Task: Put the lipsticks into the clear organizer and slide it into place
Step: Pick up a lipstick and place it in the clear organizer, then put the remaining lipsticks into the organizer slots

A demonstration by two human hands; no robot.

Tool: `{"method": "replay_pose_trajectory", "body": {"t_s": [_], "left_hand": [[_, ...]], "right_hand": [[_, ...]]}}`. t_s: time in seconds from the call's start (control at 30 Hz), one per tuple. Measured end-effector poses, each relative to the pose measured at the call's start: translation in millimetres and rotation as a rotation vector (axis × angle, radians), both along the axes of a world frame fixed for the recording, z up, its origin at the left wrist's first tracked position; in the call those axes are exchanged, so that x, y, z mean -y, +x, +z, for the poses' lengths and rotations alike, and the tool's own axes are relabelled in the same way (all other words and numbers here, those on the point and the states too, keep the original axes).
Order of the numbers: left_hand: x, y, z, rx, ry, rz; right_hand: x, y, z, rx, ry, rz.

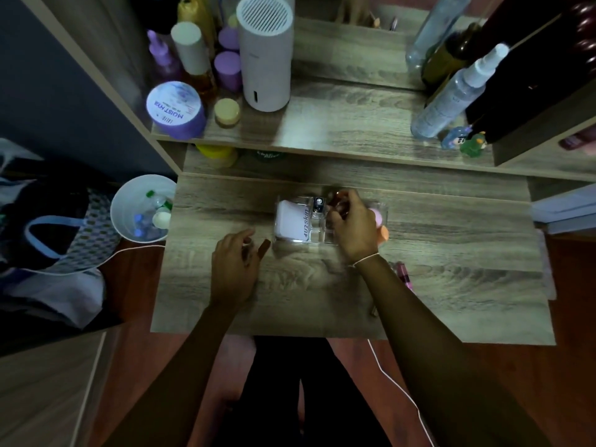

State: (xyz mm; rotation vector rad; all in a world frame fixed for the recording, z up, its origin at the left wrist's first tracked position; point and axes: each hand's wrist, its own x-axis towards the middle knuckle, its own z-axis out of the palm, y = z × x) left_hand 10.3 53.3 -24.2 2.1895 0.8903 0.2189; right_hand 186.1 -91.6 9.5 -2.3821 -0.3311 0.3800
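The clear organizer (292, 240) stands in the middle of the wooden desk (451, 240). A white box (290, 219) fills its left part, and a dark silver-capped lipstick (318, 204) stands in a middle slot. My right hand (351, 225) hovers over the organizer's right half, fingers closed on a small dark reddish lipstick (337, 197). My left hand (237, 266) rests on the desk just left of the organizer, fingers curled around something small that I cannot make out. A pink lipstick (404, 275) lies on the desk to the right of my right forearm.
Pink and orange sponges (380, 225) sit at the organizer's right end. On the raised shelf (338, 130) stand a white cylinder (266, 53), purple jars (175, 108) and spray bottles (451, 95). A white bin (142, 208) stands left of the desk.
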Motion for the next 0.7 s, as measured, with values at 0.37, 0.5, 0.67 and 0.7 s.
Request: {"method": "replay_pose_trajectory", "body": {"t_s": [0.37,0.5,0.67,0.7], "left_hand": [[16.7,-6.0,-9.2,-0.142,0.042,-0.075],[33.1,-5.1,-7.3,-0.143,0.044,-0.131],[65.2,-2.7,-3.8,-0.056,0.031,-0.235],[71.6,-0.1,-2.8,-0.052,0.022,-0.25]], "right_hand": [[41.4,-68.6,-5.4,0.052,0.091,0.019],[67.0,-87.4,-15.7,0.03,0.083,-0.004],[96.9,-93.1,-18.0,0.025,0.056,-0.053],[103.0,-92.9,-18.1,0.03,0.048,-0.08]]}}
